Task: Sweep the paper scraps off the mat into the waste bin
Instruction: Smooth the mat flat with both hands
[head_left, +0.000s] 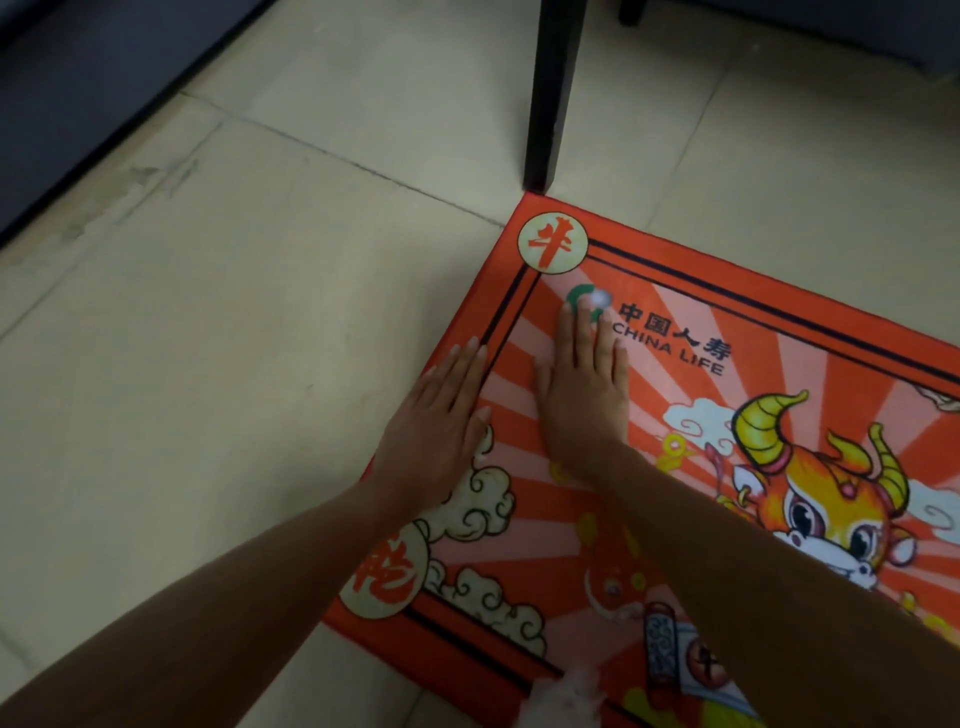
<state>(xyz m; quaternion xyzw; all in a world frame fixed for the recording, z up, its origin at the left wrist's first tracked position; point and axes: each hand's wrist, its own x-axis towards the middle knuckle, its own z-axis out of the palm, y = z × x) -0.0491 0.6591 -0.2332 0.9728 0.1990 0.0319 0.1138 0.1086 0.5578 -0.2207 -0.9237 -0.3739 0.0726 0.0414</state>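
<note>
my left hand (441, 426) lies flat, fingers straight, over the mat's (779, 332) left edge. my right hand (584, 384) lies flat on the mat, fingertips at a small pale scrap (601, 298) near its far left corner. the mat's long axis runs toward lower right, on a beige tiled floor (234, 338), with a dark leg (553, 93) at its corner.

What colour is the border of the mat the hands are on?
Orange-red with thin black lines, on the mat; clearest in the head view, the only one.
</note>
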